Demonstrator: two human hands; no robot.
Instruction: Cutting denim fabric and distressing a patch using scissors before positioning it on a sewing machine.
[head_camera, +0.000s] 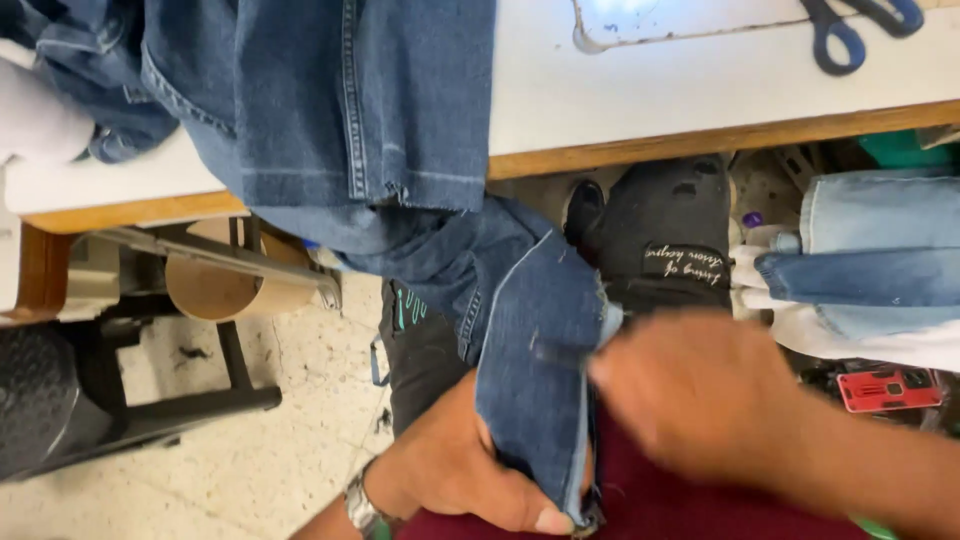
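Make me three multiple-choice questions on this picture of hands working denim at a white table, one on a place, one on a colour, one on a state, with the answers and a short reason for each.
1. Where do the blue-handled scissors lie?
A. on the speckled floor
B. on the white table top, far right
C. in the person's lap

2. What colour is the cloth under the hands, in the lap?
A. dark red
B. yellow
C. white

3. What is the left hand doing?
A. resting open on the floor
B. holding the scissors
C. gripping a folded strip of dark blue denim

Answers: 1 B, the scissors rest on the white table top near its far right corner. 2 A, the dark red cloth shows beneath both hands. 3 C, its thumb and fingers pinch the folded strip of dark blue denim, while the blurred right hand touches the strip's edge.
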